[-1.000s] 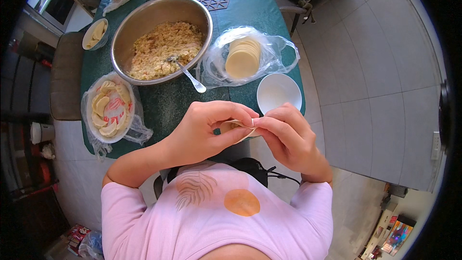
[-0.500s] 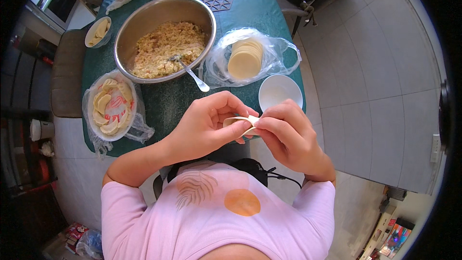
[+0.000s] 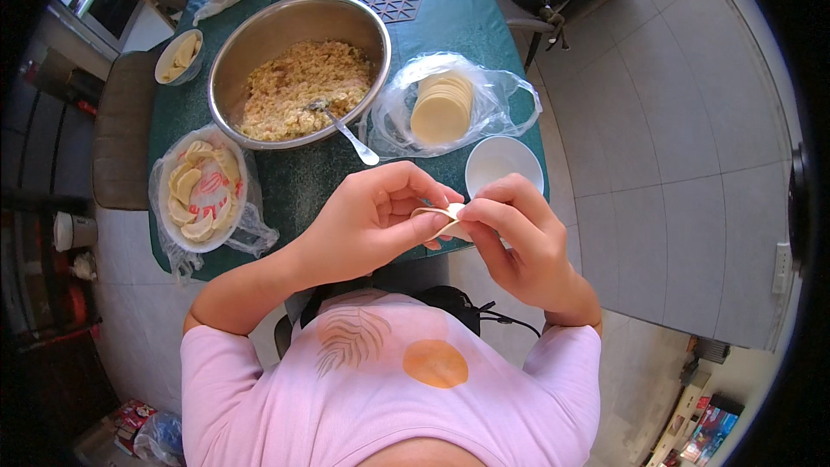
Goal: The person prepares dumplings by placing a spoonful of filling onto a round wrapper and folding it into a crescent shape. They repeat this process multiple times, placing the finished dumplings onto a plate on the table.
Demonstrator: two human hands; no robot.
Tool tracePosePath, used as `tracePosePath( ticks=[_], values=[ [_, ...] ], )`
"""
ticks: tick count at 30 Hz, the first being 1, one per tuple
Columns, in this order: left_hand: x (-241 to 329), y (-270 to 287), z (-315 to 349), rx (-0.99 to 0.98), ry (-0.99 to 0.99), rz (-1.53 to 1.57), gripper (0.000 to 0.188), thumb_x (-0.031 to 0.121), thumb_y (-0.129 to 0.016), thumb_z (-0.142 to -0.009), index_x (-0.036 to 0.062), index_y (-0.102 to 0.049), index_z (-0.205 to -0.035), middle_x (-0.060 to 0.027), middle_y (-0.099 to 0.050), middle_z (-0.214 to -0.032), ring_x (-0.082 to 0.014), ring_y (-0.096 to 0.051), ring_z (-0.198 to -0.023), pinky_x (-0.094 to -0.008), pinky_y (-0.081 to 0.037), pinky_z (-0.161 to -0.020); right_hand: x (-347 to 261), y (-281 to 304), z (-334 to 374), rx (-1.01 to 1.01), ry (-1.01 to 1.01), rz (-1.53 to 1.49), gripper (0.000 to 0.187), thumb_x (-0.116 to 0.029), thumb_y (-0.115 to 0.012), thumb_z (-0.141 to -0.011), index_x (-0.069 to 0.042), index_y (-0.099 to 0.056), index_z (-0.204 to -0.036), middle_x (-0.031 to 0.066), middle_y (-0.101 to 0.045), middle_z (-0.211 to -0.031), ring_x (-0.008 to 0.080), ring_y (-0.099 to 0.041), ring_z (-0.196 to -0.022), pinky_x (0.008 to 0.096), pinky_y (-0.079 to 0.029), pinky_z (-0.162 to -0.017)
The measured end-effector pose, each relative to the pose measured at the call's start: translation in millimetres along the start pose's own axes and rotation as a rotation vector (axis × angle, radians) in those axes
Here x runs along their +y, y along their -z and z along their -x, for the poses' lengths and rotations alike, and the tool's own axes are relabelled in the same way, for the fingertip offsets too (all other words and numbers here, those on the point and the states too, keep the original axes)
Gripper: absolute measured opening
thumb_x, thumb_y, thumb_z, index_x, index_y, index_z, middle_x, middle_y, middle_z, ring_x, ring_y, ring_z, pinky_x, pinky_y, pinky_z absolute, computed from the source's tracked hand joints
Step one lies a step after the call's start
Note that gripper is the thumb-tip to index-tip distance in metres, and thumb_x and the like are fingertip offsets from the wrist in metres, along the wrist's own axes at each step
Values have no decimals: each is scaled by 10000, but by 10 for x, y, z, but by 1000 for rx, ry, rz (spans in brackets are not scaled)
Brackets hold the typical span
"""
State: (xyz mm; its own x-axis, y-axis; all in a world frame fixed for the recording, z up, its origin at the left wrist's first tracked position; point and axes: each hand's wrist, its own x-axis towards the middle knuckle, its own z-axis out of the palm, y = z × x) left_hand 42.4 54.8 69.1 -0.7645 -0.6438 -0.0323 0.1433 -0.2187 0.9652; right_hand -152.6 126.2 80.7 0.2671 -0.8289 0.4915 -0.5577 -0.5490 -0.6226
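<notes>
Between my two hands, over the table's near edge, is a folded dumpling [image 3: 451,223] in pale dough. My left hand [image 3: 376,218] cradles it with thumb and fingers. The thumb and fingertips of my right hand [image 3: 519,238] pinch its right end. Any filling inside is hidden. Beyond my hands a steel bowl [image 3: 226,52] holds a crumbly yellowish filling [image 3: 303,86], with a metal spoon [image 3: 356,143] leaning out over its rim. Round dumpling wrappers [image 3: 442,112] lie stacked on a clear plastic bag [image 3: 393,112]. A small white bowl [image 3: 504,166] stands just past my right hand.
At the left, a plate [image 3: 240,223] lined with a plastic bag carries several folded dumplings [image 3: 184,183]. A small bowl [image 3: 192,72] with more pale pieces sits near the left edge of the green-covered table [image 3: 298,182]. A dark lattice trivet [image 3: 391,3] lies farther back. A brown chair [image 3: 130,130] stands at left.
The dumpling's opening looks narrower at its right end, as my right fingers press the edges together. Both hands stay in nearly the same place.
</notes>
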Motion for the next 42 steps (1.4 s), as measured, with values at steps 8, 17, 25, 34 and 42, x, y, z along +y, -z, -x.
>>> tracePosePath(
  ticks=[8,17,25,34,42],
  values=[
    [-9,15,-11,8,42,38,105,-14,-584,-880,-25,-546,-978,-153,-606,-1098,-141,-626,-936,-256,-539,-795,-22,29,-80,-70,90,78,264,43,-693,-735,12,-581,-973,130,-548,-895,268,-548,-732,344,-463,-612],
    [-6,65,-2,-17,7,-95,191,39,-623,-874,-24,-567,-1045,-82,-622,-1031,-112,-621,-906,-237,-516,-786,-37,-9,-107,-13,54,55,239,28,-694,-753,15,-598,-972,121,-572,-832,258,-559,-685,337,-460,-587],
    [-285,-2,-17,-5,-122,158,409,-36,-636,-838,56,-425,-1177,-82,-549,-1160,-133,-559,-1056,-264,-481,-887,69,-24,-132,4,-128,-110,189,40,-674,-774,-15,-614,-944,118,-601,-869,227,-603,-713,288,-478,-592],
    [-392,-120,30,118,-261,120,375,-62,-551,-877,51,-320,-1150,-155,-562,-1158,-189,-575,-1080,-297,-482,-917,32,-27,-212,15,-122,-59,205,4,-699,-761,-24,-612,-945,107,-586,-866,218,-603,-706,291,-484,-590],
    [-415,-74,67,59,-281,26,344,-60,-529,-886,29,-374,-1179,-156,-570,-1156,-174,-564,-1098,-296,-478,-926,12,-50,-201,6,-90,-86,203,17,-678,-781,-24,-622,-972,111,-598,-841,246,-604,-705,310,-493,-608]
  ],
)
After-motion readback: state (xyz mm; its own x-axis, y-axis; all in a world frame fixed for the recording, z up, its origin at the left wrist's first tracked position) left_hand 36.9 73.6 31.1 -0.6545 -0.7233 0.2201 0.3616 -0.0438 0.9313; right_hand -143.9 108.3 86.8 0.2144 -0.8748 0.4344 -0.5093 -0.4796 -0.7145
